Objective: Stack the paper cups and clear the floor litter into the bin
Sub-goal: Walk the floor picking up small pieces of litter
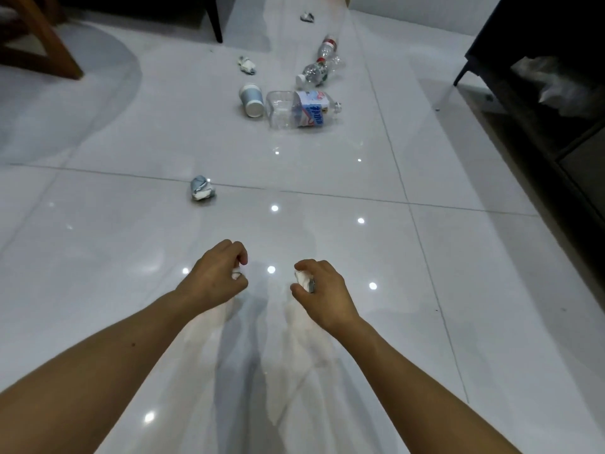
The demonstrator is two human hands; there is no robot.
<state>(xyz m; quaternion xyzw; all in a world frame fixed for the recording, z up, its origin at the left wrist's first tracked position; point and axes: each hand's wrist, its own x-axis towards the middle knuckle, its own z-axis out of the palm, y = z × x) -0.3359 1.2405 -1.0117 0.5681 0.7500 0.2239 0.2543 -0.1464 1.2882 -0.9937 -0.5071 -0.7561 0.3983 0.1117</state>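
Left hand (214, 276): fingers closing round a white paper wad (236, 273), likely carrying it binward.
Right hand (322, 290): fingers gripping a second crumpled wad (306, 281).
Crumpled paper (202, 189): lying loose on the floor (98, 257), nearest pickup.
Paper cup (251, 99): lying tipped, just beside a large clear bottle (299, 108).
Smaller bottles (319, 65): lying beyond.
Bin: not showing.

Both bare forearms extend forward from the lower frame edge, converging above the glossy floor tiles (327, 355). Left hand (217, 273) — knuckles up, fingers curled closed around a small white wad. Right hand (322, 285) — likewise closed on a crumpled scrap, level with the left, apart.
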